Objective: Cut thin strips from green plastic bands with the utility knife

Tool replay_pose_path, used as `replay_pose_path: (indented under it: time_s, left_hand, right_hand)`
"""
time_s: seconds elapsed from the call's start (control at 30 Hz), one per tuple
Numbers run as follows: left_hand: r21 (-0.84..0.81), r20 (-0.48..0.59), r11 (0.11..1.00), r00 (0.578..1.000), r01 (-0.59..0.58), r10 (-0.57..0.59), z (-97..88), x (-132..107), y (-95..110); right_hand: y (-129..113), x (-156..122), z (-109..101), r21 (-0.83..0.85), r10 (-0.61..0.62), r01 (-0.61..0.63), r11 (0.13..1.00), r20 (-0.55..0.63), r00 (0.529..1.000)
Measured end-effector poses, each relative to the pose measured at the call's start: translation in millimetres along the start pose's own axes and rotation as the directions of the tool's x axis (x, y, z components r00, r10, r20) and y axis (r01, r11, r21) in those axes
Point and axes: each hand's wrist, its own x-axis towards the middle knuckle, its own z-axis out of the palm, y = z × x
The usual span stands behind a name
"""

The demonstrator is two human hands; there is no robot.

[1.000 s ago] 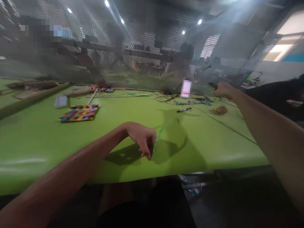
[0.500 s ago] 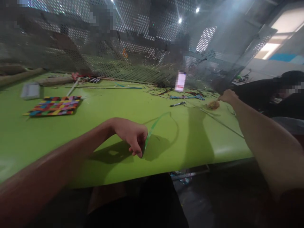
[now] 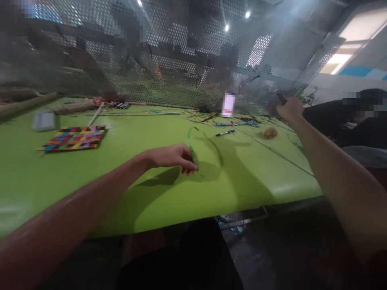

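Observation:
My left hand (image 3: 175,158) hovers just over the green table (image 3: 90,181) near its middle, fingers pinched on a thin green strip (image 3: 191,147) that curves upward from them. My right hand (image 3: 289,108) is stretched far out to the right rear of the table, closed around a small dark object that I cannot make out. A tan tangled clump (image 3: 269,132) lies on the table just below and left of that hand. A black marker (image 3: 225,132) rests between the two hands.
A multicoloured woven mat (image 3: 72,138) lies at the left, a small grey box (image 3: 44,120) behind it. Strips and scraps litter the far edge along a perforated metal screen (image 3: 169,68). Another person in dark clothes (image 3: 363,121) sits at the right.
My left hand has turned and lifted slightly, raising the green strip. My right hand has come up from the tan clump toward the screen, now gripping something dark.

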Motion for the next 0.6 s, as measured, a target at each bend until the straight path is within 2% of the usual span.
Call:
replay_pose_path:
  time_s: [0.1,0.17,0.23,0.27,0.33,0.37,0.4,0.47,0.6]
  left_hand:
    - [-0.039,-0.157,0.998,0.987,-0.052,0.045,-0.7,1,1]
    - [-0.06,-0.215,0.997,0.976,-0.058,0.044,0.5,0,4]
    - [-0.074,-0.258,0.994,0.964,-0.082,0.06,1.9,-1,6]
    - [-0.077,-0.275,0.992,0.959,-0.097,0.072,2.4,-2,7]
    - [-0.088,-0.306,0.988,0.947,-0.13,0.098,2.7,-1,8]
    - [-0.097,-0.32,0.985,0.941,-0.146,0.108,2.7,-1,8]
    - [-0.109,-0.335,0.981,0.935,-0.163,0.118,2.7,0,9]
    - [-0.134,-0.355,0.971,0.924,-0.2,0.141,3.1,1,10]
    - [-0.136,-0.367,0.964,0.916,-0.227,0.163,6.4,3,13]
  right_hand:
    - [-44,-26,-10,0.143,-0.142,0.153,0.978,-0.086,0.986]
    - [-76,-60,-12,0.227,-0.261,0.281,0.932,-0.114,0.959]
    - [-108,-103,-10,0.291,-0.403,0.419,0.86,-0.115,0.908]
    - [-123,-126,-8,0.333,-0.496,0.505,0.796,-0.118,0.86]
    - [-148,-165,-3,0.483,-0.727,0.711,0.511,-0.199,0.657]
    - [-156,-181,0,0.525,-0.765,0.747,0.407,-0.251,0.593]
    - [-163,-193,3,0.538,-0.777,0.773,0.336,-0.306,0.551]
    - [-168,-208,6,0.531,-0.768,0.8,0.278,-0.377,0.517]
    - [-162,-215,10,0.505,-0.753,0.818,0.275,-0.416,0.51]
